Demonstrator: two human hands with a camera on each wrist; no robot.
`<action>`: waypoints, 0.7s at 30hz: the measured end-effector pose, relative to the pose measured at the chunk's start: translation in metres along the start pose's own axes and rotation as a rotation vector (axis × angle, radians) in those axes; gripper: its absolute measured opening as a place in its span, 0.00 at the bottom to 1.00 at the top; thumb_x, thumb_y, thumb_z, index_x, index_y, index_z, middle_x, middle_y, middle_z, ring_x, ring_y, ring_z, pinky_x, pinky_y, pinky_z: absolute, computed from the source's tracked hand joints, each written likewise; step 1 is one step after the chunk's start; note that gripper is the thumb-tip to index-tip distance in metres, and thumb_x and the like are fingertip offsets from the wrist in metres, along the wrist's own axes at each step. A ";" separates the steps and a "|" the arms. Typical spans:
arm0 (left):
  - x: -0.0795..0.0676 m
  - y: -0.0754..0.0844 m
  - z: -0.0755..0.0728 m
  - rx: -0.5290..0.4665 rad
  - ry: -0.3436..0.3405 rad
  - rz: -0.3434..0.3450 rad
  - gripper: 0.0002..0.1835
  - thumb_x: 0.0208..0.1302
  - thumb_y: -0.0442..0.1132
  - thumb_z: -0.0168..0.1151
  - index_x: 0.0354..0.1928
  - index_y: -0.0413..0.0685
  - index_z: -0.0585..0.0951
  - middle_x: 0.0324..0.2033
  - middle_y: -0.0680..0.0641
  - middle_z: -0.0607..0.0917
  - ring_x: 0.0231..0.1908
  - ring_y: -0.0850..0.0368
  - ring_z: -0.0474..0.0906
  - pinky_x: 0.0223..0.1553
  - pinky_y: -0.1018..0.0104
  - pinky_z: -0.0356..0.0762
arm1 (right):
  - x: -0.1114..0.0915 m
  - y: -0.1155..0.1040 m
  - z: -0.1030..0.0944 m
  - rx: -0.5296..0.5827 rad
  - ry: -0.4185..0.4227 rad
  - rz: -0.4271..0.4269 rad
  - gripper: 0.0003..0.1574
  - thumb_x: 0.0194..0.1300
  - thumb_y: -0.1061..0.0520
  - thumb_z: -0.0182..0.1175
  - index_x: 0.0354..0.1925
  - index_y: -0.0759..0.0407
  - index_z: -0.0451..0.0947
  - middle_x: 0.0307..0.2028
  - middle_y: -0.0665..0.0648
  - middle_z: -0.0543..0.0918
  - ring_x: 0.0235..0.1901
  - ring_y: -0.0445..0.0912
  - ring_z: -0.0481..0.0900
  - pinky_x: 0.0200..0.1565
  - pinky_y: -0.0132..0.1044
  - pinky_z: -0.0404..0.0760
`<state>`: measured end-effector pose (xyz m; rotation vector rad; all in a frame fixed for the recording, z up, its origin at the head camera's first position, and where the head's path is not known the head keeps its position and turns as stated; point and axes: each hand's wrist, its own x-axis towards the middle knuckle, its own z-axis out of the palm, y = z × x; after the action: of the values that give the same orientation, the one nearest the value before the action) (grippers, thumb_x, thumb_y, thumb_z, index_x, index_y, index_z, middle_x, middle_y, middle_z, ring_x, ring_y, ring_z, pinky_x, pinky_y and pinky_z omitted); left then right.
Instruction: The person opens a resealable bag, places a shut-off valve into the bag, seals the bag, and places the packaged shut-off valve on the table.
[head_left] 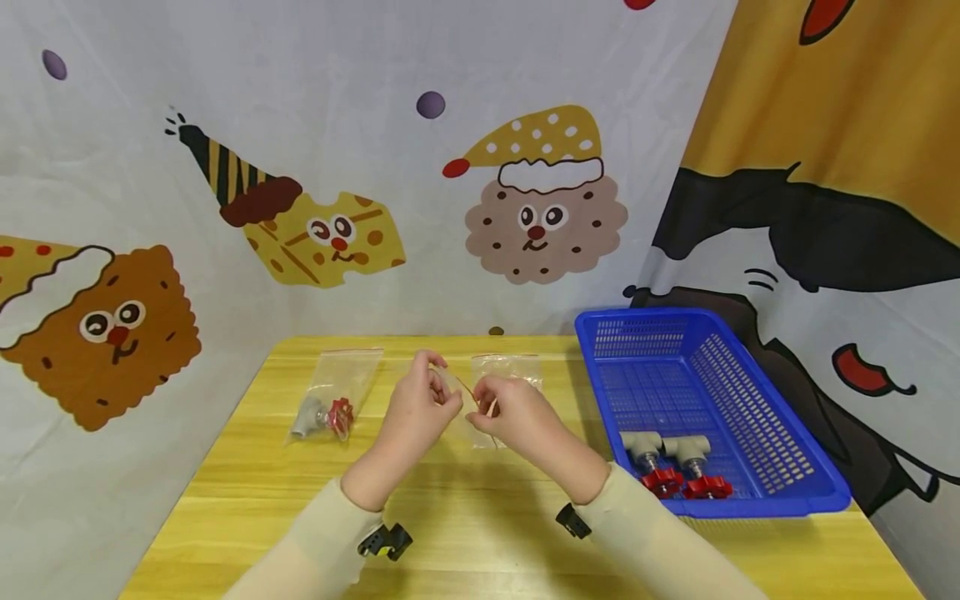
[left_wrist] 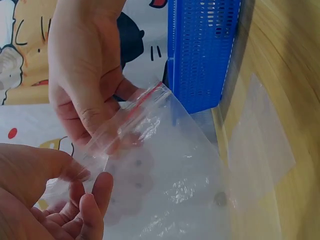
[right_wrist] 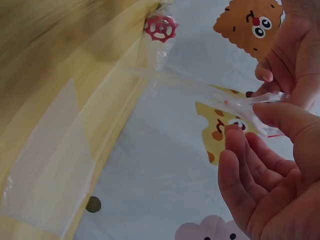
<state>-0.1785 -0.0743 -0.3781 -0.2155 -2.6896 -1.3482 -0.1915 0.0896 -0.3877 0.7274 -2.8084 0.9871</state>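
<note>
Between both hands hangs a clear zip bag [left_wrist: 175,165] with a red seal line along its top. My left hand [head_left: 422,398] pinches the bag's edge between thumb and fingers. On the other side of the opening, my right hand [head_left: 517,410] pinches the bag near the red line. Nothing shows inside this bag. A second clear bag [head_left: 517,367] lies flat on the table just behind the right hand. Left of the hands, another zip bag [head_left: 347,371] holds a grey pipe valve [head_left: 311,417] with a red handwheel [right_wrist: 161,28].
A blue plastic basket [head_left: 780,498] stands at the table's right side, with two valves [head_left: 686,450] with red handwheels at its near end. The yellow wood-grain table [head_left: 442,517] meets a cartoon-printed curtain [head_left: 427,283] at the back.
</note>
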 end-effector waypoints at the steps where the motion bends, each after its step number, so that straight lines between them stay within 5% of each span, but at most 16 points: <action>1: 0.000 0.000 0.000 0.006 0.000 0.002 0.22 0.58 0.33 0.63 0.52 0.50 0.67 0.22 0.51 0.74 0.21 0.59 0.70 0.23 0.68 0.70 | 0.000 0.001 0.001 -0.004 -0.008 -0.007 0.09 0.55 0.56 0.68 0.30 0.54 0.76 0.23 0.45 0.80 0.20 0.35 0.72 0.23 0.27 0.71; 8: 0.003 0.000 -0.003 0.139 -0.058 0.004 0.26 0.53 0.28 0.58 0.57 0.49 0.75 0.19 0.52 0.71 0.17 0.60 0.63 0.22 0.68 0.65 | -0.001 0.007 0.001 -0.069 0.041 -0.006 0.10 0.57 0.61 0.63 0.26 0.53 0.71 0.18 0.45 0.75 0.13 0.36 0.64 0.17 0.27 0.65; 14: 0.001 -0.001 -0.009 0.346 -0.182 -0.030 0.35 0.49 0.28 0.58 0.63 0.56 0.71 0.42 0.46 0.70 0.18 0.59 0.60 0.17 0.69 0.60 | 0.002 0.018 -0.005 -0.193 0.099 0.071 0.08 0.55 0.64 0.59 0.27 0.54 0.69 0.16 0.46 0.69 0.15 0.40 0.62 0.19 0.31 0.62; 21: 0.000 0.001 -0.008 0.324 -0.175 0.024 0.29 0.51 0.28 0.56 0.58 0.56 0.75 0.57 0.48 0.69 0.14 0.61 0.58 0.15 0.69 0.61 | 0.006 0.014 -0.003 -0.220 0.092 0.034 0.01 0.60 0.61 0.58 0.32 0.55 0.75 0.16 0.45 0.71 0.14 0.38 0.63 0.19 0.30 0.64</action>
<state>-0.1782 -0.0802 -0.3729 -0.3433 -2.9870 -0.9057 -0.2033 0.0993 -0.3920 0.5937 -2.7973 0.6816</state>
